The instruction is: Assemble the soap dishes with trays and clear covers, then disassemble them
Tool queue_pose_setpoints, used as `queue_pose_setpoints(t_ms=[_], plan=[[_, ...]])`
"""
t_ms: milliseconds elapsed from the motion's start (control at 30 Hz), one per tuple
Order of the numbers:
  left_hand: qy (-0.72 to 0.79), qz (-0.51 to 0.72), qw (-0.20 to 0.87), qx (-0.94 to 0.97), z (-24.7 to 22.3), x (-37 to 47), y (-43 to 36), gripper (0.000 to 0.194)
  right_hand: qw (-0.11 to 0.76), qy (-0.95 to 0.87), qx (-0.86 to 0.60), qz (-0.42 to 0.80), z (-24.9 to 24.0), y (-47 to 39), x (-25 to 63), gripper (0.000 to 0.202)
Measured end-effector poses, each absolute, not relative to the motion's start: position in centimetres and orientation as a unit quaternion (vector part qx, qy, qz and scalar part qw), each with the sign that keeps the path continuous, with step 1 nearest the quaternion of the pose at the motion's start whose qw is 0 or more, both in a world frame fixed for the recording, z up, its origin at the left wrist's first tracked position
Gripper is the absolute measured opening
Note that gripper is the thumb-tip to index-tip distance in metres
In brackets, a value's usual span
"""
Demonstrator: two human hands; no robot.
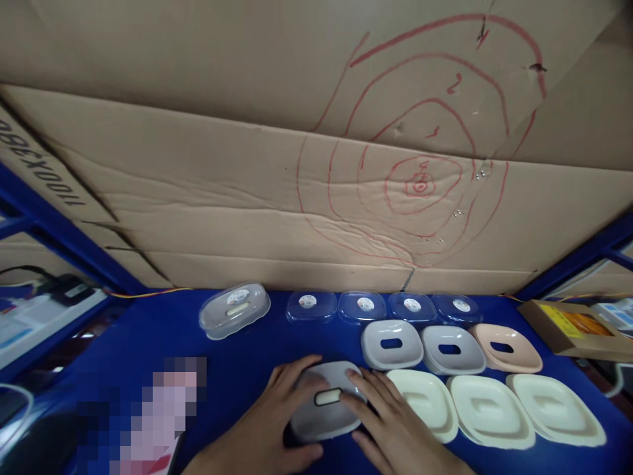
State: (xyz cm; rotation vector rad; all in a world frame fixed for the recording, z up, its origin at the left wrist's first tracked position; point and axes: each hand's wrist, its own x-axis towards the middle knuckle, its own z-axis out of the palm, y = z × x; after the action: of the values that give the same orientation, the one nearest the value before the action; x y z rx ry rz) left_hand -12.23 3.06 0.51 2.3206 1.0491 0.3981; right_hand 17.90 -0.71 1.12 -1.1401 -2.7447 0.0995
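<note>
A grey oval soap dish (326, 419) lies on the blue tabletop in front of me, a cream piece showing through its slot. My left hand (289, 402) holds its left side, with the fingers at the far edge and the thumb near the front; the fingers are a little blurred. My right hand (383, 409) holds the right side, fingers laid over the rim and top. Just right of that hand stand cream trays (492, 409), the nearest partly hidden behind it. Behind them are two grey slotted trays (393, 359) and a peach slotted tray (514, 359).
Several clear lids (311, 313) with round stickers line the back. A grey dish under a clear lid (235, 323) stands at back left. Cardboard (222, 171) with red rings forms the back wall. An open carton (568, 330) is at right, a blurred-out pink object (158, 419) at left.
</note>
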Motion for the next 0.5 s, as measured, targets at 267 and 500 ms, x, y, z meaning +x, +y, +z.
queue_pose_setpoints(t_ms=[267, 500], plan=[[0.472, 0.207, 0.059, 0.855, 1.0, -9.7, 7.1, 0.052, 0.095, -0.911, -0.394, 0.072, 0.7, -0.9, 18.1, 0.07], [0.517, 0.122, 0.036, 0.847, 0.4, -7.5, 11.9, 0.053, 0.106, -0.909, -0.394, 0.085, 0.3, -1.1, 18.4, 0.067]])
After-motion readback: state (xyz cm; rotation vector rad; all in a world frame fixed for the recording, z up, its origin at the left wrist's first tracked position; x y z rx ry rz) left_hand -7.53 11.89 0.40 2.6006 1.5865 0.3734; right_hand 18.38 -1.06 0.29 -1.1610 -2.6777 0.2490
